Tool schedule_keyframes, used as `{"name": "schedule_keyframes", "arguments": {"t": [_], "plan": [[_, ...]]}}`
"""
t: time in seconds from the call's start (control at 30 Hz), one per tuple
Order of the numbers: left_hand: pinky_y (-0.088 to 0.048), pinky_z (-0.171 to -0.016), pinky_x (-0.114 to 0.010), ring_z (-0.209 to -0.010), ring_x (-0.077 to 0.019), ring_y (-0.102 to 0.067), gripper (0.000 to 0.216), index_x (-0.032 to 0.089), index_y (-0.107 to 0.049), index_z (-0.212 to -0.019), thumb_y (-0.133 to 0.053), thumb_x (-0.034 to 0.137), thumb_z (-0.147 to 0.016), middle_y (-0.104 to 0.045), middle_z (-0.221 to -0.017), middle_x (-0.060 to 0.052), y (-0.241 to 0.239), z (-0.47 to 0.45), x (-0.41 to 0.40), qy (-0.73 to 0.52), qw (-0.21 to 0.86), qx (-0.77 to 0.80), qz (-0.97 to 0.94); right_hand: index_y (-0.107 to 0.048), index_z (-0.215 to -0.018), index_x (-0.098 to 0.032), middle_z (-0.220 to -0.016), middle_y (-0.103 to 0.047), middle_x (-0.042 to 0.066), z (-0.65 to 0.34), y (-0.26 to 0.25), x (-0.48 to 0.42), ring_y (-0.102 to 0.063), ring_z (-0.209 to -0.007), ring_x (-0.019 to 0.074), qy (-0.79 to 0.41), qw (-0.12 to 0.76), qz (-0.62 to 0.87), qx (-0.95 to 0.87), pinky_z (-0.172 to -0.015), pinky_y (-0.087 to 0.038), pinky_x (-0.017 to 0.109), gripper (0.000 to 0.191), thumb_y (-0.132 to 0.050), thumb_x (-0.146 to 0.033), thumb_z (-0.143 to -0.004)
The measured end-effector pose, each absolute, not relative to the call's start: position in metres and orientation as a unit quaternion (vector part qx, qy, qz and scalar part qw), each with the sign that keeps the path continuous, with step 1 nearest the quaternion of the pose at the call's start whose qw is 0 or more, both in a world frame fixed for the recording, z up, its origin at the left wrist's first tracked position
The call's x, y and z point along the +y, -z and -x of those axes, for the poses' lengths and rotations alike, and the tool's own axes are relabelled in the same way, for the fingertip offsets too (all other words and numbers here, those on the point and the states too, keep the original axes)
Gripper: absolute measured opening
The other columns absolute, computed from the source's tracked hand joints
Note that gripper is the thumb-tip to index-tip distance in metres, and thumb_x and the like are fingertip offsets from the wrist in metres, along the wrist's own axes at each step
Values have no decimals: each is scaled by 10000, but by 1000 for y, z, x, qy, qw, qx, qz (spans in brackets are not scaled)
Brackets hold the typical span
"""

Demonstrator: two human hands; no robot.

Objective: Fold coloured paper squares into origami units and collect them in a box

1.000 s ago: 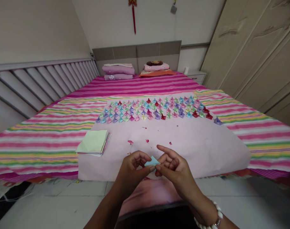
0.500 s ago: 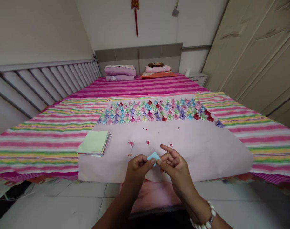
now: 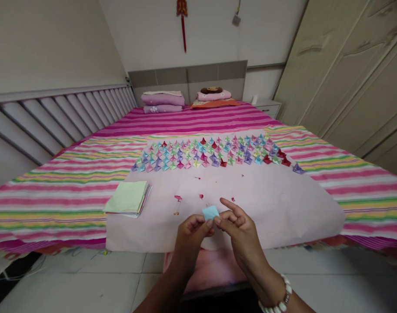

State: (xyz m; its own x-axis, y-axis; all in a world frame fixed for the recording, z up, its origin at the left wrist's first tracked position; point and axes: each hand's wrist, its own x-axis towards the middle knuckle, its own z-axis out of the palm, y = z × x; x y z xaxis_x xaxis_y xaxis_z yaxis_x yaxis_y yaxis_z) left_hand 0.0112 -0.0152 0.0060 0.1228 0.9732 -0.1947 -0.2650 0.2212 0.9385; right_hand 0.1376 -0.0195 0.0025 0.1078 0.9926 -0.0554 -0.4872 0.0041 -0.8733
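Head view, with clock directions from its middle: a striped bed (image 3: pixel 185 122) fills most of the scene, with a cream wardrobe (image 3: pixel 341 74) at 2 o'clock and a grey headboard (image 3: pixel 214 71) at 12. On the bed lies a large pale sheet (image 3: pixel 283 208), spreading towards 6 o'clock. Rows of small multicoloured folded papers (image 3: pixel 203 160) cross its far part. A paper stack (image 3: pixel 128 196), pale green on top, sits at 8 o'clock. The left hand (image 3: pixel 193 232) at 6 and the right hand (image 3: pixel 235 226) at 5 pinch one piece between thumbs and fingers, the right index finger extended away from it. A white bead bracelet (image 3: pixel 278 304) circles the right wrist. The piece, a light blue paper (image 3: pixel 211 212), is between 5 and 6 o'clock, just beyond the thumbs. Tiny red marks (image 3: pixel 201 196) dot the sheet at 6.
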Motion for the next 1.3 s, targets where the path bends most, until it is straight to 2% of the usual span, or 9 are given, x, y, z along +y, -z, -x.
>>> {"name": "schedule_keyframes", "arguments": {"t": [0.13, 0.27, 0.37, 0.5, 0.67, 0.73, 0.87, 1.03, 1.3], "plan": [[-406, -578, -178, -563, -62, -529, 202, 117, -659, -679, -769, 287, -686, -614, -616, 5, -12, -3, -14, -466, 731, 379, -323, -589, -1176, -220, -818, -689, -6, -144, -3, -19, -625, -738, 149, -635, 602, 333, -352, -740, -465, 293, 556, -789, -199, -658], [-369, -534, -161, -528, -41, -489, 150, 95, -665, -795, -734, 206, -722, -576, -638, 5, -18, 8, -16, -372, 866, 262, -210, -672, -1093, -202, -1057, -680, 45, -151, -4, -18, -592, -949, 158, -697, 555, 287, -351, -836, -434, 256, 473, -778, -180, -632], [-356, -527, -147, -523, -33, -481, 152, 87, -648, -852, -702, 175, -740, -552, -643, 11, -17, 8, -20, -306, 925, 188, -124, -705, -1018, -188, -1024, -689, 56, -151, -8, -18, -618, -852, 152, -746, 507, 255, -349, -768, -456, 262, 366, -757, -202, -656], [-357, -530, -134, -501, -17, -468, 143, 79, -627, -791, -710, 164, -711, -525, -620, 27, -15, 4, -24, -265, 951, 147, -61, -715, -830, -156, -807, -685, 22, -146, -13, -16, -611, -698, 116, -750, 496, 225, -376, -680, -451, 231, 173, -759, -189, -666], [-365, -519, -186, -518, -59, -493, 281, 108, -639, -755, -697, 381, -724, -564, -657, -1, -16, 7, -18, -302, 888, 278, -206, -663, -699, -155, -579, -637, -11, -147, -18, -9, -560, -509, 105, -733, 500, 240, -394, -542, -425, 234, 109, -740, -231, -710], [-386, -546, -210, -575, -92, -527, 331, 119, -653, -748, -690, 447, -718, -597, -686, -23, -18, 12, -14, -358, 791, 376, -323, -660, -673, -153, -561, -644, -11, -149, -20, -6, -559, -501, 105, -715, 509, 276, -392, -545, -429, 234, 144, -772, -243, -677], [-447, -660, -256, -706, -142, -578, 309, 163, -685, -884, -752, 376, -670, -654, -773, -27, -27, 20, -7, -451, 608, 458, -467, -682, -644, -137, -582, -673, 0, -149, -23, -3, -572, -537, 97, -680, 508, 348, -398, -563, -433, 216, 214, -843, -261, -574], [-437, -577, -245, -568, -125, -554, 189, 153, -680, -713, -728, 334, -688, -612, -560, 8, -36, 16, -8, -462, 566, 457, -507, -697, -660, -137, -514, -656, 0, -140, -25, -3, -555, -458, 95, -672, 506, 363, -400, -482, -402, 209, 237, -839, -306, -574], [-408, -552, -219, -531, -100, -525, 129, 159, -665, -714, -714, 276, -688, -582, -539, 32, -33, 13, -7, -502, 571, 442, -476, -731, -712, -140, -536, -679, 20, -136, -35, -7, -584, -452, 111, -675, 524, 356, -379, -485, -421, 219, 182, -805, -236, -576]]}}
